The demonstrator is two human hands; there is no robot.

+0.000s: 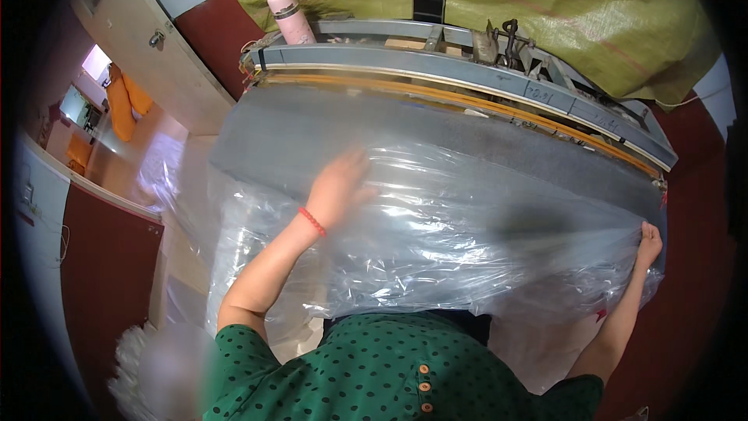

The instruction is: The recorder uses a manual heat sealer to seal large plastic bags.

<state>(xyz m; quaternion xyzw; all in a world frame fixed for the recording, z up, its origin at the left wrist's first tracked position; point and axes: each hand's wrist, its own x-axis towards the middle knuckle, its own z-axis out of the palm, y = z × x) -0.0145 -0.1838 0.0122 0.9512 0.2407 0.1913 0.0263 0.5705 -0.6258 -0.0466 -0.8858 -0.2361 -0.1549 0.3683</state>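
A wide sheet of clear plastic film lies wrinkled over the grey bed of a long bench machine and hangs down its near side. Over the film's left part is my left hand, blurred by motion, with thumb and fingers apart and a red bead bracelet on the wrist. Whether it touches the film I cannot tell. At the far right, my right hand pinches the film's edge, and the plastic is drawn into folds towards it.
Along the machine's back run a grey metal rail and an orange strip. A pink flask and a black phone stand behind. Yellow-green sheeting covers the back. An open door is at left, with more film near it.
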